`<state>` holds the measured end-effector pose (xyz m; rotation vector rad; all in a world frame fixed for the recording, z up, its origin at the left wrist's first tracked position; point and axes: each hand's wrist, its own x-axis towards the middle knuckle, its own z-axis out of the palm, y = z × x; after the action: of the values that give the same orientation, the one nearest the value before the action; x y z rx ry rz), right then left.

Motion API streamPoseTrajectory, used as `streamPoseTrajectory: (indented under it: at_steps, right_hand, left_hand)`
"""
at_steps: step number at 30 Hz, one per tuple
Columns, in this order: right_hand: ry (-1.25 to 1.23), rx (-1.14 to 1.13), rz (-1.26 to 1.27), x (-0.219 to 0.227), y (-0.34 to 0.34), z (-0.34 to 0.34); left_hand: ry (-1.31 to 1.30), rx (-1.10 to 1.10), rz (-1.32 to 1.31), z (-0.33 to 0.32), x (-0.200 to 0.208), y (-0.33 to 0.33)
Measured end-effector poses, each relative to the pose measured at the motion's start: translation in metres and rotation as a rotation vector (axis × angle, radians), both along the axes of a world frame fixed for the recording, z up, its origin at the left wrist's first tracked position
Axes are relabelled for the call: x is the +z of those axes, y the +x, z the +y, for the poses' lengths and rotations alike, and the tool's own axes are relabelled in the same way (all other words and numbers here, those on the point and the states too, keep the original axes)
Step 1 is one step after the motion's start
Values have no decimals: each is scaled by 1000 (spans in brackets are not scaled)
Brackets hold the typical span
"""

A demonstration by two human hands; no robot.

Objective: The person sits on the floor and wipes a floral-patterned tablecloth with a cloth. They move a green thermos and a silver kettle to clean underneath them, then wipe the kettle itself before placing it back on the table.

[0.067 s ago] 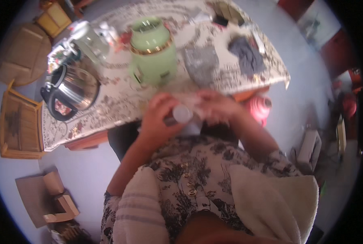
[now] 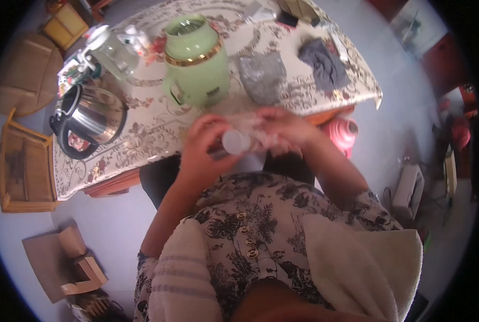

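At the table's near edge, my left hand point(image 2: 203, 147) is closed around a small item with a pale, round, translucent end point(image 2: 236, 142); its exact kind is unclear. Close beside it, my right hand point(image 2: 289, 129) has bent fingers against the item's other side, smeared by motion. Something pale and thin seems to lie between the hands, too blurred to name. Just beyond them stands a light green vacuum jug point(image 2: 199, 75) with a gold band, its mouth uncovered. A crumpled clear plastic bag point(image 2: 263, 78) lies to the jug's right.
On the patterned tablecloth point(image 2: 143, 137) sit a steel kettle point(image 2: 97, 118) with black handle, a glass pitcher point(image 2: 113, 56) and a grey cloth point(image 2: 325, 64). A pink flask point(image 2: 342, 134) stands beyond the table's right edge. At left is a wooden chair point(image 2: 27, 166).
Both hands and the round-ended item have shifted slightly up and left in the picture. The table things have also shifted a little, as the view moved.
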<state>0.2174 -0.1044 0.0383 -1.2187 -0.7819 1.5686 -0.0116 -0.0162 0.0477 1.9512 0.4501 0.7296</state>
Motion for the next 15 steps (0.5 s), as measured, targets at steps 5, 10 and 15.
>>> streamPoseTrajectory:
  at_steps: [5,10,15]
  right_hand:
    - [26,-203,448,-42,11,11]
    - [45,-394,601,-28,-28,10]
    - [296,-229,20,-15,-56,10]
  left_hand:
    - [-588,-12,-286,2,-21,0]
    - [-529,152,-266,5,-27,0]
    - [-448,218,-245,3,-30,2]
